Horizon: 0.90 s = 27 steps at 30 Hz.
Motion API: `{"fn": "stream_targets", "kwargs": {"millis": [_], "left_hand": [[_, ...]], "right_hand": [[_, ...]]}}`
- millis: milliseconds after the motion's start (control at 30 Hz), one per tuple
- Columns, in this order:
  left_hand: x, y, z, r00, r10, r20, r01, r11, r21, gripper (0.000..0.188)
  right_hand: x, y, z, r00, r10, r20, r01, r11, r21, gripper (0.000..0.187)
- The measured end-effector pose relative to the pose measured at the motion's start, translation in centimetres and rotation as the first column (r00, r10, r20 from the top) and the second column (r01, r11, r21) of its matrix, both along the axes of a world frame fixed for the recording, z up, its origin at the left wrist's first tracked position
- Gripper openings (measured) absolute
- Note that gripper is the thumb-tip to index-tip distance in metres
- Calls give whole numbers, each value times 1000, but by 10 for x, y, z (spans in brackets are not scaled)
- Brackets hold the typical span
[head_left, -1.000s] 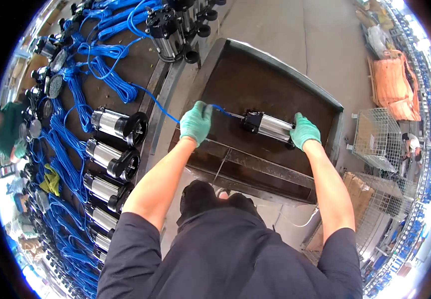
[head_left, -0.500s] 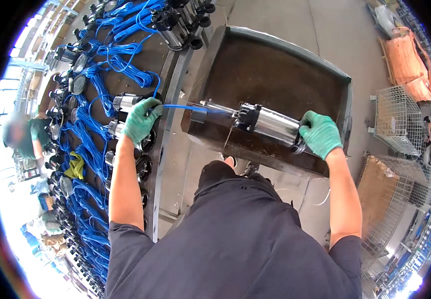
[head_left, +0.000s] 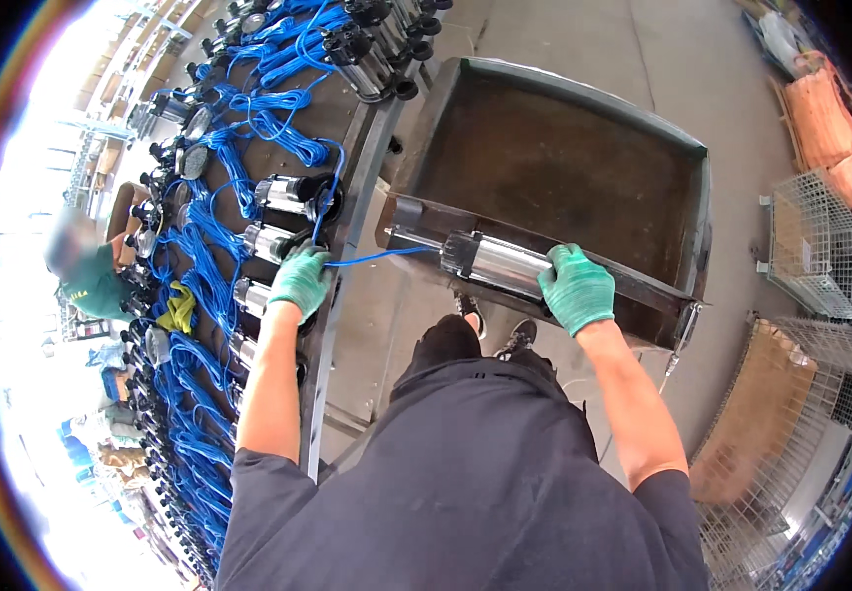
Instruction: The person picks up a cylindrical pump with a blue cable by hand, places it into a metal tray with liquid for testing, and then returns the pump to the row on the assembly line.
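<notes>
A steel cylindrical pump [head_left: 507,263] with a black ribbed head lies along the near edge of a dark metal tray [head_left: 554,89]. My right hand [head_left: 579,288], in a green glove, is closed round the pump's right end. A blue cable [head_left: 381,257] runs from the pump's head leftward to my left hand [head_left: 301,281], also gloved in green. The fingers of that hand are closed on the cable at the table's edge, beside another steel pump [head_left: 266,241]. A thin metal rod [head_left: 414,237] lies level with the pump's head, pointing left.
The long table [head_left: 355,128] at left carries rows of pumps, blue cable coils [head_left: 288,138] and a yellow cloth [head_left: 178,307]. Another person [head_left: 96,276] stands beyond it. Wire cages [head_left: 817,246] and an orange-wrapped stack [head_left: 830,113] stand at right.
The pump and my right hand have shifted left and nearer, along the tray's near edge. The cable sags more. The view has turned slightly; the other person reaches toward the table.
</notes>
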<state>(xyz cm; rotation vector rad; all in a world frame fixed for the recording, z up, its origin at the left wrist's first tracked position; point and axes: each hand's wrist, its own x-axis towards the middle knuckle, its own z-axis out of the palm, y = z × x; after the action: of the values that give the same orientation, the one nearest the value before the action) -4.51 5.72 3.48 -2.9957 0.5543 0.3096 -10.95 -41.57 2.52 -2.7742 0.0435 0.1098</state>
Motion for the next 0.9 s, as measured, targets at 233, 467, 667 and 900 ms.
{"fn": "stream_targets", "kwargs": {"millis": [233,467,667,900], "left_hand": [[18,-86,-24,944,200,-264,-330,637,-697,63],[79,-72,-93,601,-21,-799,-684,503,-528,46],[88,-84,-110,596,-190,-780,-702,349,-621,32],[102,-88,-140,474,102,-875,-763,544,-350,45]], "right_hand": [[-11,0,-21,983,31,183,-19,998,-67,24],[-15,6,-21,987,-12,160,22,998,-59,24],[-11,9,-19,974,-38,223,57,995,-79,21],[-9,14,-15,978,-40,204,59,994,-89,16]]}}
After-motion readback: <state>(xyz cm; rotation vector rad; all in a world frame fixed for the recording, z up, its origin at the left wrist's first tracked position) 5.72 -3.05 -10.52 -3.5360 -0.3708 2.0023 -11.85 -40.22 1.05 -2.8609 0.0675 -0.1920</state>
